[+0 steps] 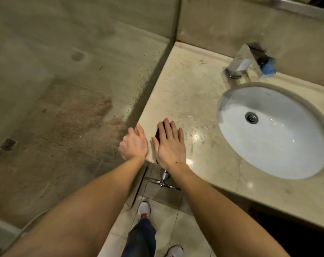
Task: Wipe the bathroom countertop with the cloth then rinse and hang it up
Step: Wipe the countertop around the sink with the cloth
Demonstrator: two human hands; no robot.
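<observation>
Cloth [159, 135], dark, flat on glossy countertop [185, 80]

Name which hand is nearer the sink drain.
Right. The right hand lies flat on the dark cloth, left of the sink drain; the left hand is farther left, beyond the cloth.

Cloth [158, 135]: dark, left of sink [287, 149]; nearly all under right hand [169, 145], only edge slivers show; size, fabric n/k.
Left hand [133, 143], further left of sink: fingers tucked behind its back, grip n/k.
Blue patch [268, 68] behind sink, by tap [244, 62]: too blurred to ID.
Chrome fitting [164, 179], left of sink & below countertop [190, 80] edge: top behind right wrist.
Shoe [175, 251], on floor near-left of sink: cut by bottom edge.
Same countertop: cut off at right edge past sink.
</observation>
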